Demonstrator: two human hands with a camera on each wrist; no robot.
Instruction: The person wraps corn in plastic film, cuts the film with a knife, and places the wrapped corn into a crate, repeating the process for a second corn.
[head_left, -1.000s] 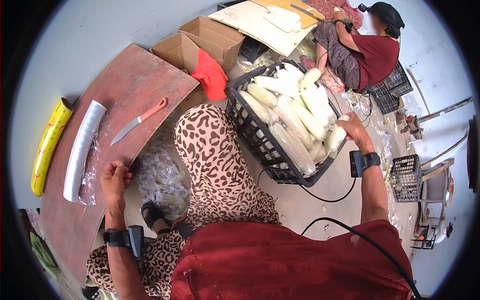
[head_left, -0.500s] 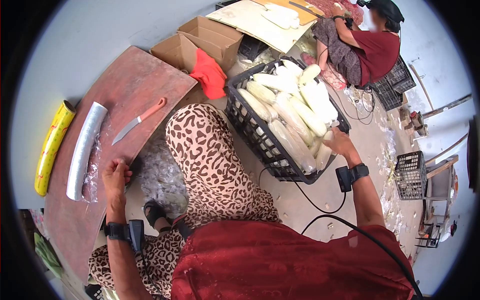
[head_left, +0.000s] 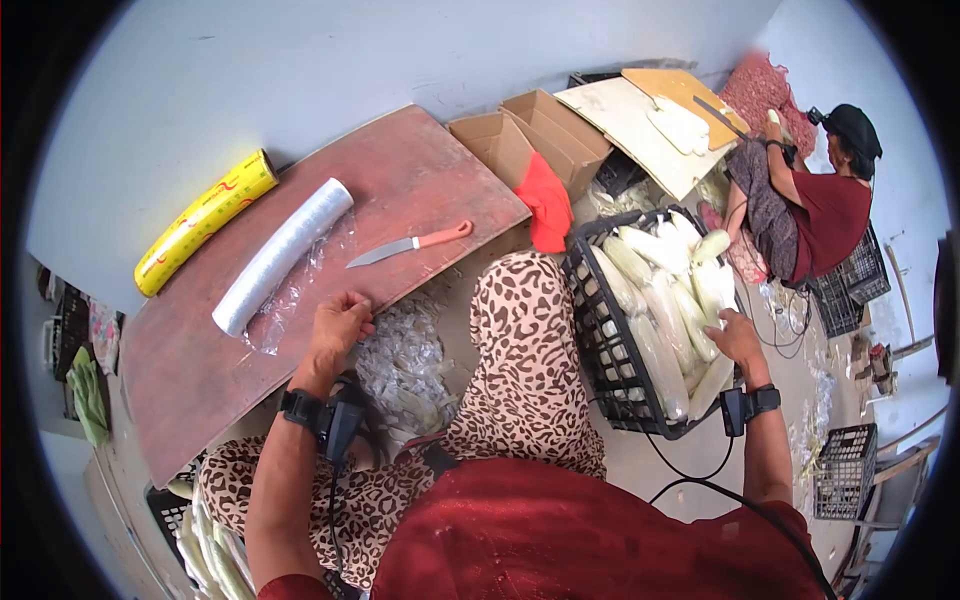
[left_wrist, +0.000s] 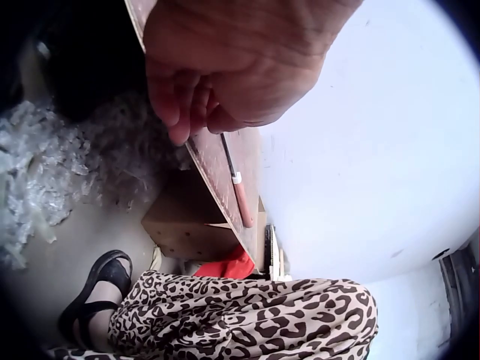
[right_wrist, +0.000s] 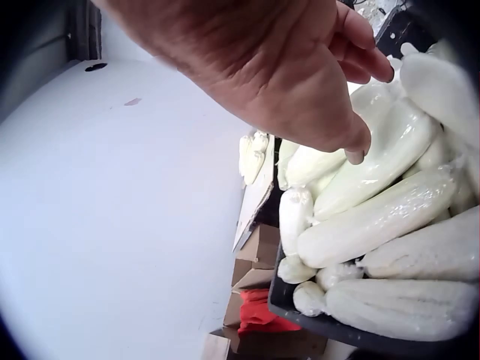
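Note:
My right hand [head_left: 737,340] is over the near right side of a black plastic crate [head_left: 617,368] full of long, pale-green vegetables [head_left: 662,340], like gourds, wrapped in clear film. In the right wrist view its thumb and fingers stand apart over the wrapped vegetables [right_wrist: 375,217], with nothing between them. My left hand [head_left: 341,325] hovers by the front edge of the reddish board table [head_left: 430,150], its fingers loosely curled and holding nothing. On that table lie a knife [head_left: 412,243] with an orange handle and a roll of clear film [head_left: 285,255], its loose end spread out.
A yellow printed roll [head_left: 207,222] lies along the table's wall side. Behind the crate are a cardboard box [head_left: 560,135], a red cloth [head_left: 545,205] and a pale board [head_left: 640,120]. Crumpled film [head_left: 405,365] lies below the table edge. Another person [head_left: 835,230] sits at the back right.
My right hand has lowered a wrapped vegetable into the crate's near right corner and let go of it. The head view has turned left. My left hand stays beside the table edge.

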